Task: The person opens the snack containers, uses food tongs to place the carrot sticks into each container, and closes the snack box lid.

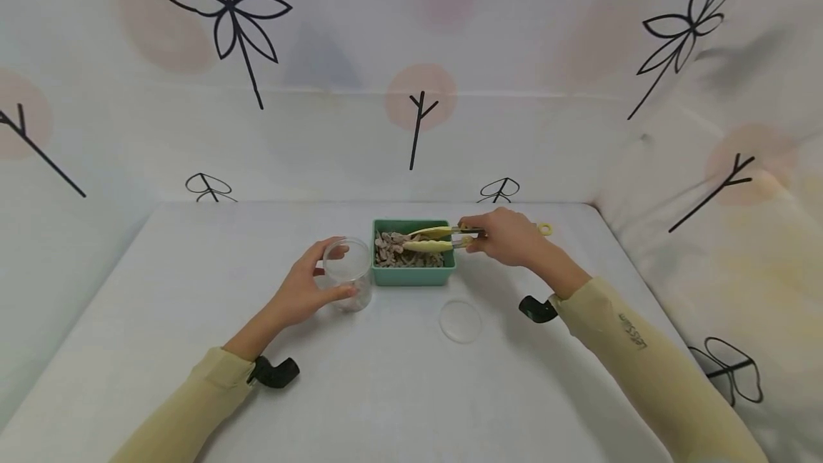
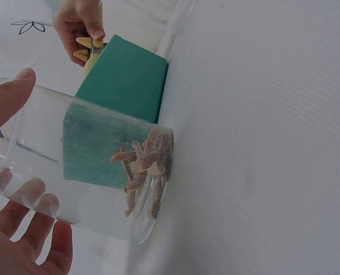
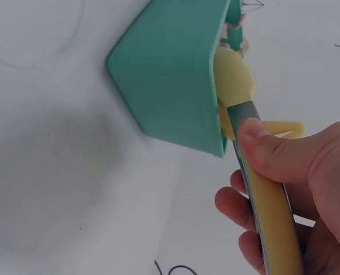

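My left hand (image 1: 302,291) grips a clear jar (image 1: 360,295) on the white table, thumb on one side and fingers on the other. In the left wrist view, several brown dried strips (image 2: 141,166) lie at the jar's bottom. Right beside the jar stands a green rectangular bin (image 1: 413,276), filled with similar brown pieces (image 1: 388,252). From the bin's right side, my right hand (image 1: 504,234) holds yellow-tipped tongs (image 1: 431,245), their two tips spread over the pieces inside. The right wrist view shows my thumb pressed along the tongs' yellow handle (image 3: 273,217).
A round clear lid (image 1: 460,321) lies flat on the table (image 1: 398,391), in front of the bin and to its right. Cloth walls (image 1: 334,141) printed with plant drawings rise behind the table and at both sides. Black wrist cameras (image 1: 275,373) hang at both sleeves.
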Demonstrator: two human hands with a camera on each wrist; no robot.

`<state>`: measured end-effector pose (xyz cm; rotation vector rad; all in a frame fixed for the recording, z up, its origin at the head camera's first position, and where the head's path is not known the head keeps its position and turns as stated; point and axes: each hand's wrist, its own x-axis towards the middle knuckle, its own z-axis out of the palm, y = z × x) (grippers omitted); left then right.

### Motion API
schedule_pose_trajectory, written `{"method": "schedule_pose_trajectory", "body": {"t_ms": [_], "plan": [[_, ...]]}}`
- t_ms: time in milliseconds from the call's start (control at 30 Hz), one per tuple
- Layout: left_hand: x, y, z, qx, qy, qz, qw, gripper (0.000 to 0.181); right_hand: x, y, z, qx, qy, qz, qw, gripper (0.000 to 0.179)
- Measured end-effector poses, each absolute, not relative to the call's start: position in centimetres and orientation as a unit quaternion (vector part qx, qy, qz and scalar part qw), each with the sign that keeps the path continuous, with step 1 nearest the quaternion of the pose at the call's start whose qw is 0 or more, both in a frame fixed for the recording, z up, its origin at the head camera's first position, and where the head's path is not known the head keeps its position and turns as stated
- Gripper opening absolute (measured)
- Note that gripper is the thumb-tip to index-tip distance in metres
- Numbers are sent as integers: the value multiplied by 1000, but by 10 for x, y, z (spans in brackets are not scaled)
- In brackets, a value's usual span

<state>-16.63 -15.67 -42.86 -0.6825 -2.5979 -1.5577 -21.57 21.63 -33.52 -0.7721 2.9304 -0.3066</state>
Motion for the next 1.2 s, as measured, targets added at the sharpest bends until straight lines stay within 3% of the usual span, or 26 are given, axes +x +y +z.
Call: {"method": "schedule_pose_trajectory", "body": {"t_ms": [400,1200], "plan": [[-167,-156,-430,-220,-837,-500,19,84,-218,228,-339,-251,950,-186,24,37],[-165,-156,-428,-220,-838,-500,18,85,-218,234,-332,-272,923,-271,-3,41]]}}
